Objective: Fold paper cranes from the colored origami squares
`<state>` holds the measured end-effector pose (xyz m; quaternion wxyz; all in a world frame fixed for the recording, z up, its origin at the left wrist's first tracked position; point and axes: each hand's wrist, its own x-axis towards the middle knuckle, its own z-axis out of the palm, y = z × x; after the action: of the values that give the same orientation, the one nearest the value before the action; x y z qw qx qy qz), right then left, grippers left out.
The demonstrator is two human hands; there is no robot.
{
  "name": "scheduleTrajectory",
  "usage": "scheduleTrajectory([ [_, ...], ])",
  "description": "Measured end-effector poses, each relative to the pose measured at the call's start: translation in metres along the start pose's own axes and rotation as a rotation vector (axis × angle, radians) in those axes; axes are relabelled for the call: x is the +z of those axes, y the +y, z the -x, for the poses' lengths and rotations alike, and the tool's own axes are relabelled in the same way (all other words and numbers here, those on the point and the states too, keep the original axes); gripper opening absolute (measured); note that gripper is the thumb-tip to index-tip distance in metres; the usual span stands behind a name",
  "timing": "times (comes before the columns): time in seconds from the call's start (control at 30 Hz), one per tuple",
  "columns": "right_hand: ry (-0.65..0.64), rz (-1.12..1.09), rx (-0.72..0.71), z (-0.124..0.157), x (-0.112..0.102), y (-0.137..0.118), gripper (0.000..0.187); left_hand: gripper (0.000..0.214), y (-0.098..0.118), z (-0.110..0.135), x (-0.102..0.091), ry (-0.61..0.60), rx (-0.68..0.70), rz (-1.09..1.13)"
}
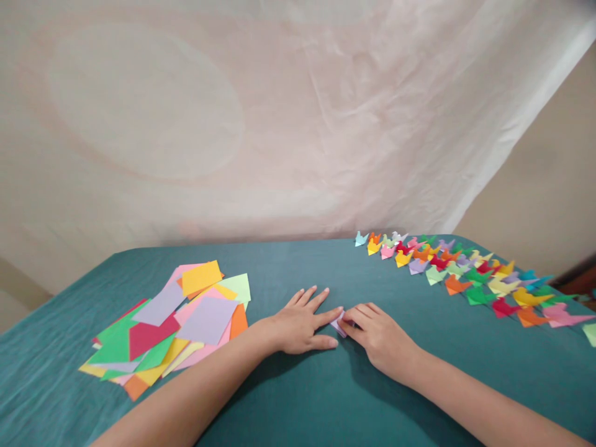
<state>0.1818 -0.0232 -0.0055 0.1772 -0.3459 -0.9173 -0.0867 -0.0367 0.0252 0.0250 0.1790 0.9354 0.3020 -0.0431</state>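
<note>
A small folded piece of lilac paper [339, 327] lies on the green cloth between my two hands, mostly covered by fingers. My left hand [302, 323] rests flat with its fingers spread, the index fingertip touching the paper's upper edge and the thumb close to its lower left. My right hand [375, 332] pinches the paper's right side between thumb and fingers. The shape of the fold under the right fingertips is hidden.
Loose coloured paper sheets [158, 335] lie in an overlapping pile on the left. Rows of small folded paper birds [456, 284] stand along the right of the green-covered table [298, 261]. A pale cloth [279, 124] hangs behind the table's far edge.
</note>
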Motion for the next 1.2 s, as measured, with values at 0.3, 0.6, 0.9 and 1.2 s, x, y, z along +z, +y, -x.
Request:
scheduleTrajectory([
  [0.3, -0.010, 0.069, -0.064, 0.002, 0.001, -0.006, 0.023, 0.066, -0.001, -0.001, 0.002, 0.014, -0.006, 0.014],
  [0.6, -0.047, 0.045, -0.057, 0.002, -0.008, -0.017, 0.022, 0.066, 0.001, 0.002, -0.002, 0.006, -0.013, 0.015],
  [0.9, 0.096, -0.318, 0.098, 0.005, -0.010, 0.004, 0.033, 0.066, 0.000, 0.001, 0.000, 0.022, 0.001, 0.003],
  [1.2, 0.018, -0.232, 0.130, 0.006, 0.000, 0.006, 0.026, 0.068, -0.001, 0.001, 0.000, -0.002, -0.006, 0.014],
])
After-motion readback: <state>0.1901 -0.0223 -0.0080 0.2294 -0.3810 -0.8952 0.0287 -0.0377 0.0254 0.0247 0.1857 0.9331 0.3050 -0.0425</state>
